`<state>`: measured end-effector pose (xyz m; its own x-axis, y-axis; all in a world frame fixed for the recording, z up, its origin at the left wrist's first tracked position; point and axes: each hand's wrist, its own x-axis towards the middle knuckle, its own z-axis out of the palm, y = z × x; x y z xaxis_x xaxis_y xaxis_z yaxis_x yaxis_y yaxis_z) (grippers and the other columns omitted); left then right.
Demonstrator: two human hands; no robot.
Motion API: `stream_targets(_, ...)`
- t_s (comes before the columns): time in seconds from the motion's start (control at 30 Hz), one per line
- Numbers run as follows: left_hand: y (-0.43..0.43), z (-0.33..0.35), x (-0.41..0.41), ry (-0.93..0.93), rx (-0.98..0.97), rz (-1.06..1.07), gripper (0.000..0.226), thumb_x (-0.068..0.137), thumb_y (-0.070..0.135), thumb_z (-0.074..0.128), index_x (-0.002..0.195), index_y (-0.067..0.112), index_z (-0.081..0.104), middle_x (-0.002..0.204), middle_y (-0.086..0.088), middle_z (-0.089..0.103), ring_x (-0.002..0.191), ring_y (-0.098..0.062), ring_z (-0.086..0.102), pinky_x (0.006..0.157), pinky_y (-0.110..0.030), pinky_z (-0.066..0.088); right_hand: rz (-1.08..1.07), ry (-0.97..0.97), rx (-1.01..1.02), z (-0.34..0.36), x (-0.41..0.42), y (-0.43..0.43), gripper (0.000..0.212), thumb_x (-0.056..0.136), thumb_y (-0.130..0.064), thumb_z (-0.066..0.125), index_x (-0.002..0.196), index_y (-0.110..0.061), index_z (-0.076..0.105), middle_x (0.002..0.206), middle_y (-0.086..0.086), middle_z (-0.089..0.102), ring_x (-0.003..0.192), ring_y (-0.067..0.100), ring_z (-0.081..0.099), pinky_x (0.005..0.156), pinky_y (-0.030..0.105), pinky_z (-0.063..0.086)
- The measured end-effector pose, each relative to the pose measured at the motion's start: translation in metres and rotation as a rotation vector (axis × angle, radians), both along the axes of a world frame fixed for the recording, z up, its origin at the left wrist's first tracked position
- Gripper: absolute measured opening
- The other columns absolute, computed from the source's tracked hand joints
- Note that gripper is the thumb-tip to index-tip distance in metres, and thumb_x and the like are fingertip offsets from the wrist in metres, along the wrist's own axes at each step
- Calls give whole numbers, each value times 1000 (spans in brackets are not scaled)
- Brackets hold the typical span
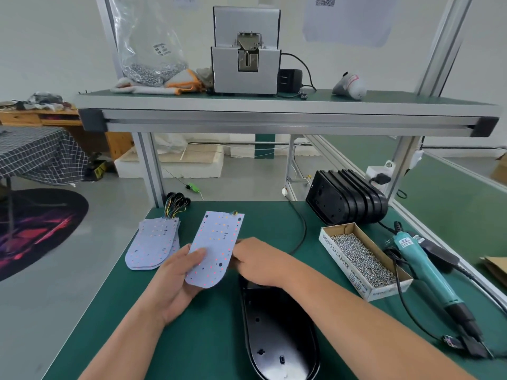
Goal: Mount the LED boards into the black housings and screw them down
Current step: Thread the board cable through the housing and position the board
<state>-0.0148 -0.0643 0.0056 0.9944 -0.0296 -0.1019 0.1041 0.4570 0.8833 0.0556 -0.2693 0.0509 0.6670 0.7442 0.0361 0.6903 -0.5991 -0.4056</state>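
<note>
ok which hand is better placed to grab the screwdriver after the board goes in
Probably right hand: the screwdriver and screw box lie on its side, while the left hand grips the LED board far from them.

Pale lilac round-ended LED board [216, 248] held tilted above the green-matted counter [192, 346]; left hand [175, 281] grips its lower left edge, thumb on top; right hand [258, 261] pinches its right edge. Open black oval plastic housing [277, 333] lies on the counter under the right forearm. Stack of matching wired boards [153, 245] to the left. Cardboard box of silver screws [362, 259], teal electric screwdriver [428, 272] and row of upright black housings [348, 198] to the right
</note>
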Motion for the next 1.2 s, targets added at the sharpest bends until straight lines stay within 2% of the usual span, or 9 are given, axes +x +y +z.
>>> stream_targets(0.13, -5, 3, -1, -25, -46, -20, 30, 101, 21, 62, 125, 9, 75, 140, -21, 67, 116, -28, 73, 86, -37, 63, -108, 26, 102, 3, -3, 0, 27, 97, -12, 54, 70, -13, 51, 69, 5, 57, 61, 20, 44, 59, 38, 40)
stream_targets(0.3, -8, 4, 0, -45, -89, -27, 37, 104, 17, 59, 136, 2, 66, 142, -24, 65, 121, -34, 70, 89, -38, 62, -227, 3, 86, 4, -3, 10, 37, 85, -5, 56, 55, -16, 36, 53, 0, 45, 51, 22, 39, 50, 33, 29)
stream_targets(0.47, -5, 4, 3, 12, -94, 77, 32, 101, 16, 59, 129, 6, 72, 136, -18, 70, 114, -32, 71, 105, -55, 56, -219, -62, -17, 0, 2, -3, 58, 88, -71, 47, 72, -16, 54, 63, -1, 53, 60, 22, 50, 54, 38, 38)
stream_targets(0.53, -2, 5, 3, 48, -124, 159, 27, 103, 11, 57, 125, 4, 69, 125, -15, 75, 103, -30, 75, 97, -61, 59, -208, -18, -22, -1, 12, -23, 61, 83, -80, 50, 82, -20, 62, 73, -3, 62, 71, 16, 58, 65, 36, 48)
stream_targets(0.63, 1, 9, 3, 107, -116, 239, 19, 102, 7, 57, 118, 5, 68, 105, -9, 80, 84, -25, 78, 71, -46, 66, -178, -65, -55, -8, 26, -64, 29, 92, -58, 67, 90, -29, 69, 83, -8, 63, 90, 17, 54, 79, 40, 47)
stream_targets(0.8, 5, 12, 2, 206, -41, 303, 15, 99, 6, 59, 110, 8, 69, 90, -7, 77, 64, -17, 72, 47, -28, 54, -431, -249, 6, -25, 38, -125, 9, 95, -26, 76, 97, -17, 75, 111, -1, 59, 113, 22, 49, 101, 38, 43)
stream_targets(0.93, 8, 14, -1, 257, -6, 237, 6, 96, 6, 60, 99, 8, 65, 77, -5, 69, 49, -14, 59, 38, -19, 37, -591, -143, 222, -22, 33, -131, 10, 94, 1, 60, 91, -8, 62, 104, 4, 52, 84, 15, 53, 78, 28, 45)
stream_targets(1.1, 13, 15, -7, 220, -17, 134, 11, 96, 10, 59, 103, 7, 67, 78, -4, 68, 57, -13, 58, 44, -22, 40, -611, -100, 423, -21, 26, -133, 12, 99, -15, 47, 89, -16, 54, 82, -1, 52, 72, 16, 43, 67, 31, 34)
stream_targets(1.2, 5, 16, -9, 157, -45, 83, 18, 100, 13, 59, 110, 7, 73, 95, -6, 75, 71, -14, 70, 54, -24, 55, -611, 73, 764, -18, 17, -130, 20, 103, -20, 49, 87, -17, 61, 90, 4, 67, 81, 21, 64, 77, 29, 48)
